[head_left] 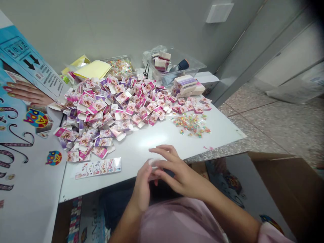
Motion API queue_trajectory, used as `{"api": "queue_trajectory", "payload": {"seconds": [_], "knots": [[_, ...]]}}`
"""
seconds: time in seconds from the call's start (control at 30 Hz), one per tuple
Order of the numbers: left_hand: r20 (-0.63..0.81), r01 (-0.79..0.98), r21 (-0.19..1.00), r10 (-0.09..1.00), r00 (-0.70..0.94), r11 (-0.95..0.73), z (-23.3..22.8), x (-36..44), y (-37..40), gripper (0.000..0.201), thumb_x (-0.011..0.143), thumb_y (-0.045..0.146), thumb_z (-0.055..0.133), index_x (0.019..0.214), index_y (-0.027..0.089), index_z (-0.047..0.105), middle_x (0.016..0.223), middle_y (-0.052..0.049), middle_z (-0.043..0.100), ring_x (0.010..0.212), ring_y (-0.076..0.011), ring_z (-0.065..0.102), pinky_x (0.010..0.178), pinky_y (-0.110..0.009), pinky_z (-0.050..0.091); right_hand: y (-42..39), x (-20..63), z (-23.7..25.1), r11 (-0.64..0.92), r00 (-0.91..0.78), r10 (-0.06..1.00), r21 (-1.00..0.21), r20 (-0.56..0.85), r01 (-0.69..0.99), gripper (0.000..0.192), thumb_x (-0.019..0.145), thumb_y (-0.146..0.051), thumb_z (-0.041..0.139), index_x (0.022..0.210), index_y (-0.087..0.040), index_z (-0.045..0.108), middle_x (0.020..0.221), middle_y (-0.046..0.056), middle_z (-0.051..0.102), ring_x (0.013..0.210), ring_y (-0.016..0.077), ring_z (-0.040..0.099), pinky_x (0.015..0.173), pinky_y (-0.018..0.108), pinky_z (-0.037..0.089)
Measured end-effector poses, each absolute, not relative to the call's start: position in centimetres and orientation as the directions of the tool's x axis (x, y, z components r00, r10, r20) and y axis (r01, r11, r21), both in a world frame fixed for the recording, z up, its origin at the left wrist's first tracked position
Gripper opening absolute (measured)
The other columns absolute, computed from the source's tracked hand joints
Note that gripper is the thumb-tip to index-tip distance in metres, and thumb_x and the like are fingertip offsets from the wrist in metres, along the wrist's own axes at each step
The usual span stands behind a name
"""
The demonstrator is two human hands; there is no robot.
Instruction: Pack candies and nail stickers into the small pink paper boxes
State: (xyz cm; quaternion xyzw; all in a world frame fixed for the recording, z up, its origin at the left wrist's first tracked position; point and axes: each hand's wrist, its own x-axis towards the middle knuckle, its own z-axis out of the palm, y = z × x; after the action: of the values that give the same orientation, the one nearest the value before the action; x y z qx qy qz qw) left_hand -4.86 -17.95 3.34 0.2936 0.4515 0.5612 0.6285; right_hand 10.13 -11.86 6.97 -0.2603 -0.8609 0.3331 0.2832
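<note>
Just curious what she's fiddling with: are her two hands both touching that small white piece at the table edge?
Touching. The head view shows the left hand and right hand closed around the small white piece, fingers overlapping it with no gap showing.

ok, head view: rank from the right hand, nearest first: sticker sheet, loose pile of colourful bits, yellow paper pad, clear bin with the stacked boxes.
1. Sticker sheet, flat on the white table edge, left of the right hand.
2. Loose pile of colourful bits, beyond the hand, slightly right.
3. Clear bin and yellow paper pad, both at the back by the wall, bin right, pad left: too close to call.
</note>
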Motion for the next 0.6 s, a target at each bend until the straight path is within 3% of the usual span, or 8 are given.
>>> {"api": "queue_trajectory", "payload": {"seconds": [0.2, 0.37, 0.43, 0.53, 0.6], "knots": [[-0.141, -0.229, 0.964, 0.99, -0.018, 0.133, 3.1, -4.8, -18.2, 0.038, 0.096, 0.043, 0.039, 0.087, 0.017, 0.065, 0.079, -0.002, 0.054, 0.069, -0.0147, 0.042, 0.061, -0.028, 0.034, -11.4, 10.0, 7.5, 0.479, -0.721, 0.652, -0.864, 0.233, 0.154, 0.026, 0.098, -0.015, 0.046, 0.085, -0.018, 0.068, 0.129, 0.01, 0.06, 0.123, 0.0239, 0.046, 0.103, 0.047, 0.044], [-0.195, -0.317, 0.932, 0.98, -0.028, 0.177, 2.6, -4.8, -18.0, 0.031, 0.093, 0.042, 0.047, 0.087, 0.016, 0.064, 0.074, -0.001, 0.054, 0.066, -0.0135, 0.043, 0.059, -0.026, 0.037, -11.9, 9.9, 7.5, 0.609, -0.773, 0.615, -0.714, 0.152, 0.344, 0.023, 0.099, -0.017, 0.045, 0.092, -0.019, 0.067, 0.138, 0.011, 0.056, 0.124, 0.0272, 0.044, 0.102, 0.054, 0.041], [-0.259, -0.432, 0.875, 0.965, -0.039, 0.217, 2.3, -4.9, -17.8, 0.028, 0.089, 0.041, 0.053, 0.084, 0.016, 0.064, 0.07, 0.0, 0.054, 0.061, -0.013, 0.045, 0.054, -0.025, 0.039, -12.2, 9.8, 6.7, 0.664, -0.732, 0.625, -0.678, 0.271, 0.315, 0.018, 0.098, -0.019, 0.048, 0.109, -0.019, 0.063, 0.143, 0.015, 0.05, 0.121, 0.0267, 0.048, 0.099, 0.052, 0.044], [-0.358, -0.593, 0.768, 0.93, -0.082, 0.243, 2.3, -4.9, -17.6, 0.024, 0.08, 0.038, 0.058, 0.076, 0.015, 0.063, 0.063, -0.001, 0.057, 0.052, -0.0138, 0.049, 0.043, -0.024, 0.037, -12.9, 9.3, 4.4, 0.753, -0.593, 0.611, -0.618, 0.525, 0.228, 0.035, 0.094, -0.016, 0.054, 0.129, -0.015, 0.05, 0.136, 0.021, 0.053, 0.115, 0.0265, 0.053, 0.093, 0.048, 0.048], [-0.433, -0.669, 0.707, 0.889, -0.152, 0.23, 2.4, -4.8, -17.4, 0.018, 0.074, 0.032, 0.06, 0.068, 0.015, 0.061, 0.058, 0.0, 0.056, 0.05, -0.0133, 0.051, 0.042, -0.023, 0.038, -13.6, 8.8, 2.6, 0.8, -0.55, 0.576, -0.554, 0.604, 0.23, 0.042, 0.091, -0.012, 0.056, 0.133, -0.014, 0.047, 0.129, 0.021, 0.058, 0.116, 0.0279, 0.052, 0.092, 0.048, 0.049]]}}
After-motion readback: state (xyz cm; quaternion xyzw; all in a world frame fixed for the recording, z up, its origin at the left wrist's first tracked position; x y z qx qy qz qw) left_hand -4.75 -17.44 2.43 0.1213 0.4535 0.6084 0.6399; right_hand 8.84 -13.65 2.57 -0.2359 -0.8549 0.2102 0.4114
